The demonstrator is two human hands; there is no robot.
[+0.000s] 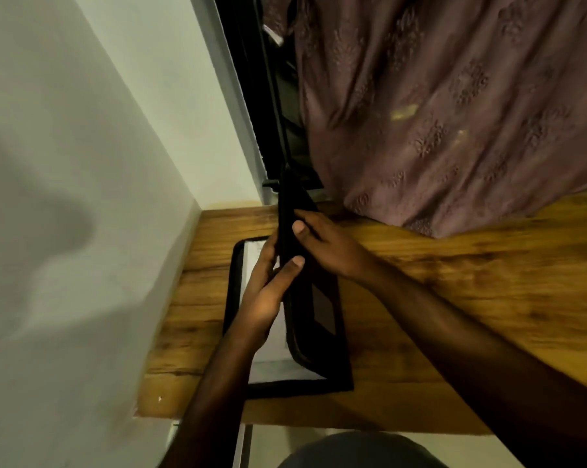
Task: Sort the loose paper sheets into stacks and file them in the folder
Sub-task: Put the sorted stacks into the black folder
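Note:
A black zip folder [322, 349] lies on the wooden desk [454, 282] near the left wall, its lower half flat and its upper flap raised on edge. White paper sheets [275, 363] lie inside the flat half. My left hand [268, 292] grips the raised flap from the left, thumb on its front edge. My right hand [322, 244] grips the same flap from the right, thumb pressed on the edge higher up. The flap's far side is hidden.
A mauve embroidered curtain [454, 113] hangs over the desk's back right part. A white wall [82, 163] stands close on the left. A dark window frame [271, 113] runs behind the folder. The desk's front edge [319, 425] is near my body.

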